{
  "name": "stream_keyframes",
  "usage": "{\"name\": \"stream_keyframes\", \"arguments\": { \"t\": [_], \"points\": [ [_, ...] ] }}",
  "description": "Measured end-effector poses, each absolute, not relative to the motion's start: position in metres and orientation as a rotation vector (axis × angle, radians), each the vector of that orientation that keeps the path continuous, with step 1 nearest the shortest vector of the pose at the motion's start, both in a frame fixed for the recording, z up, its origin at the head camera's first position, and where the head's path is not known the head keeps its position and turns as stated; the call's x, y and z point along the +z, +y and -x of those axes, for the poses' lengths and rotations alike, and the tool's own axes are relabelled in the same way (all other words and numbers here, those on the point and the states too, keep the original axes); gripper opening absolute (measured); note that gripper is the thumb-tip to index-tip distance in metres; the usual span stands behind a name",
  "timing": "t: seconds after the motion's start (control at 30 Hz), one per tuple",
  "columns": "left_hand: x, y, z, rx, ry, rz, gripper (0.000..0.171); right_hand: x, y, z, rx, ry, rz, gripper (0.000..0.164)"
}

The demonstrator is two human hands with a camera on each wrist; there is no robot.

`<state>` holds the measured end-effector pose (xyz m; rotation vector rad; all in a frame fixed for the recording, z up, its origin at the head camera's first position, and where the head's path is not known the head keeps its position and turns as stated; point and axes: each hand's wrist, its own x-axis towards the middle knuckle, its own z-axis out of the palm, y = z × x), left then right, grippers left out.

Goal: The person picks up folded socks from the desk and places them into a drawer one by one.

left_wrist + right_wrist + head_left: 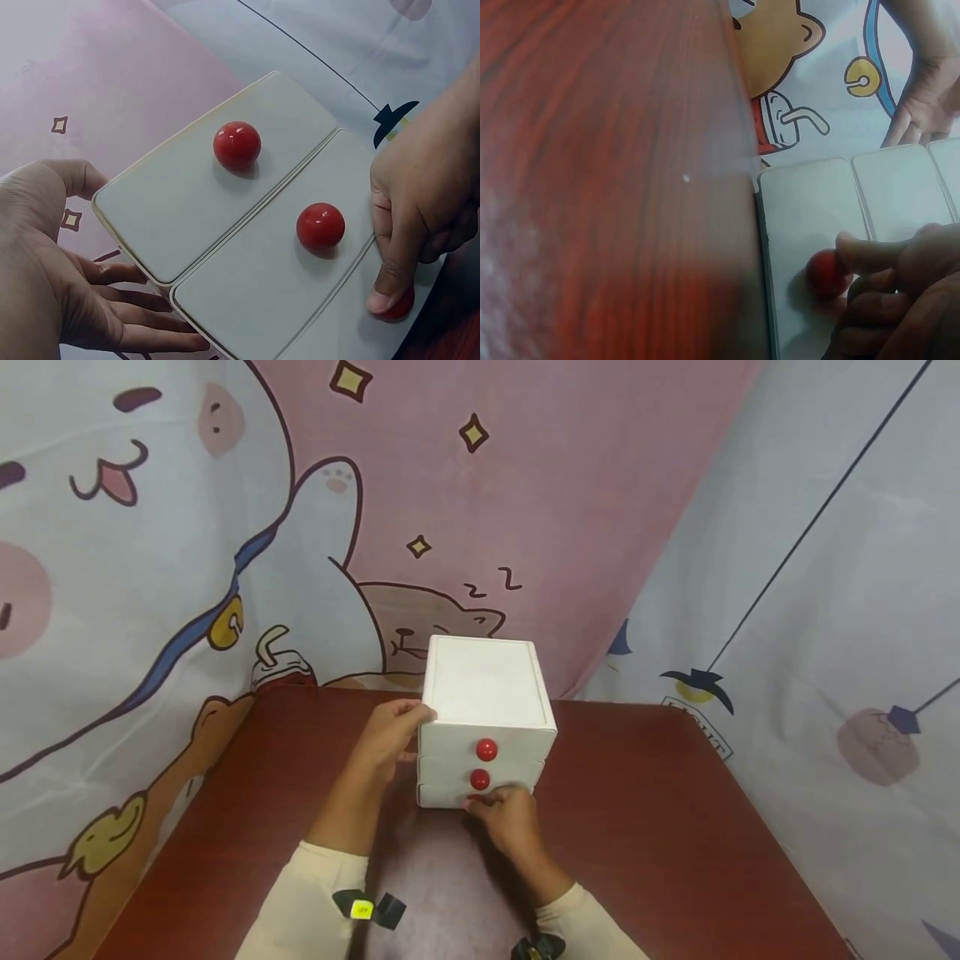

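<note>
A small white drawer box (487,681) stands on the table, with three drawers stacked one above another. Each drawer front bears a round red knob: the top knob (487,749), the middle knob (480,779) and the bottom knob (826,274). All three drawers look closed. My left hand (390,735) steadies the box at its left side, thumb by the top edge and fingers stretched along the side wall. Down at the lowest drawer, my right hand (513,822) pinches the bottom knob between thumb and curled forefinger, partly covering it in the head view.
The box sits on a dark red-brown wooden table (645,818), toward its back edge. Behind it hangs a cloth backdrop (585,510) printed with cartoon animals, stars and lamps. Dark straps circle both sleeved wrists.
</note>
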<state>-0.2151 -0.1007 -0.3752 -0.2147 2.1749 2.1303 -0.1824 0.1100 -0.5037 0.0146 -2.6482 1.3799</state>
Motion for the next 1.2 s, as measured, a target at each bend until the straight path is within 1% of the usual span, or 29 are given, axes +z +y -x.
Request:
{"name": "stream_keyframes", "arguments": {
  "t": [0.4,0.53,0.73,0.93,1.2],
  "points": [
    [-0.376,-0.106,0.222,2.115,2.179,0.213,0.052,-0.502,0.109,0.184,1.367,-2.686,-0.002,0.019],
    [-0.376,-0.106,0.223,2.115,2.183,0.213,0.052,-0.5,0.111,0.184,1.341,-2.743,-0.018,0.023],
    [-0.377,-0.106,0.223,2.119,2.155,0.214,0.057,-0.5,0.116,0.185,1.329,-2.787,-0.075,0.023],
    [-0.385,-0.108,0.222,2.127,2.13,0.223,0.066,-0.497,0.128,0.183,1.276,-2.842,-0.125,0.025],
    [-0.4,-0.11,0.208,2.135,2.17,0.164,0.07,-0.487,0.154,0.175,1.29,-2.896,-0.069,0.034]
  ]
}}
